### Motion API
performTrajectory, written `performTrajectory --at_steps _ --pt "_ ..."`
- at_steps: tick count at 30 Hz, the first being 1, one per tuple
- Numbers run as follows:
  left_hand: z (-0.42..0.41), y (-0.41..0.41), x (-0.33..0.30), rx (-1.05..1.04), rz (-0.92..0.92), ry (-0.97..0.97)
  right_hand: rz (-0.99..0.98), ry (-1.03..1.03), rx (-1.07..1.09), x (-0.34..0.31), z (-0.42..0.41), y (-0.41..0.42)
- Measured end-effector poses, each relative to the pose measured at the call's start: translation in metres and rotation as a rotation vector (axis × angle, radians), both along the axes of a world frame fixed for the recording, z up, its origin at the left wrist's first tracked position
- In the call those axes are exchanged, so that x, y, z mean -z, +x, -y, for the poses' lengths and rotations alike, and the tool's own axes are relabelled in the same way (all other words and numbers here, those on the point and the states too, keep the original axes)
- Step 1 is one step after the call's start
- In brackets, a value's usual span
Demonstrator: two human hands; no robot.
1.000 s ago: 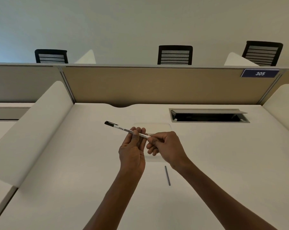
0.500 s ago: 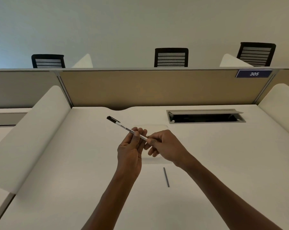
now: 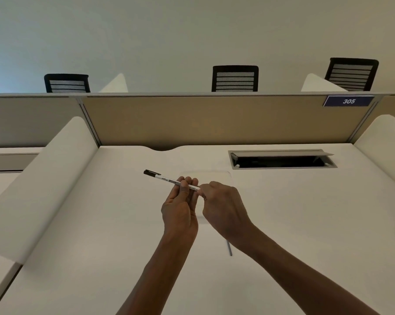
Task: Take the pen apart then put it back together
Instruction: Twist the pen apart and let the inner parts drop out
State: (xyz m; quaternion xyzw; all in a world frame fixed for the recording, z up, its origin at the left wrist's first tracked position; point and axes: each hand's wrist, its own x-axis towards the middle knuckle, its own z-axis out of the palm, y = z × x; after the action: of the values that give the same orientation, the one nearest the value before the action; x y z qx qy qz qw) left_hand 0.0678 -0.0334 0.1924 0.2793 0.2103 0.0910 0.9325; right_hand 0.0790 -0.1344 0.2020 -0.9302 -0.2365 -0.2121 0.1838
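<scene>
Centre frame, the left hand (image 3: 180,212) pinches the slim, light, stiff white plastic pen (image 3: 169,179) mid-barrel, while the right hand (image 3: 223,209) nips its end.

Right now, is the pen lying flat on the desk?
No, the left hand holds the pen up above the desk, with the right hand at its end.

Left hand (image 3: 180,210): grips the pen (image 3: 167,179).
Right hand (image 3: 223,208): pinches its end.
Counter (image 3: 305,223): thin rod (image 3: 229,248) lying.
</scene>
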Motion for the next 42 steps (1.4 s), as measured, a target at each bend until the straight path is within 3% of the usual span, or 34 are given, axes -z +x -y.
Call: performTrajectory --at_steps 8,10,12,16,19,21,24,29,34,38,40,42 --pt "0.005 -0.003 -0.010 -0.012 -0.044 0.005 0.323 -0.220 -0.077 0.010 0.011 0.002" --pt "0.005 -0.003 -0.011 -0.007 -0.038 0.010 0.323 -0.255 -0.095 0.008 0.014 0.004" --pt "0.004 -0.002 -0.011 0.014 -0.011 0.027 0.151 -0.188 -0.071 -0.001 0.013 0.004" --pt "-0.002 0.000 -0.010 0.068 0.061 0.147 -0.411 0.133 -0.026 -0.023 0.014 0.015" --pt "-0.004 0.001 -0.011 0.118 0.104 0.229 -0.866 0.412 -0.124 -0.037 0.020 0.018" --pt "-0.006 0.002 -0.010 0.135 0.116 0.246 -1.010 0.489 -0.179 -0.040 0.021 0.020" --pt "-0.006 0.002 -0.009 0.112 0.108 0.230 -0.896 0.471 -0.144 -0.037 0.018 0.020" --pt "0.004 0.001 -0.003 0.003 0.029 0.136 -0.388 0.009 0.015 -0.020 0.004 0.010" --pt "0.005 0.002 -0.002 -0.007 -0.009 0.047 -0.162 -0.027 -0.034 -0.011 0.004 0.001" --pt "0.000 0.003 -0.004 0.025 0.022 0.032 -0.208 -0.058 -0.067 -0.012 0.006 0.006" --pt "-0.001 0.003 -0.005 0.034 0.042 0.036 -0.334 -0.016 -0.087 -0.019 0.006 0.010" --pt "-0.002 0.003 -0.006 0.039 0.065 0.026 -0.562 0.168 -0.133 -0.026 0.011 0.015"
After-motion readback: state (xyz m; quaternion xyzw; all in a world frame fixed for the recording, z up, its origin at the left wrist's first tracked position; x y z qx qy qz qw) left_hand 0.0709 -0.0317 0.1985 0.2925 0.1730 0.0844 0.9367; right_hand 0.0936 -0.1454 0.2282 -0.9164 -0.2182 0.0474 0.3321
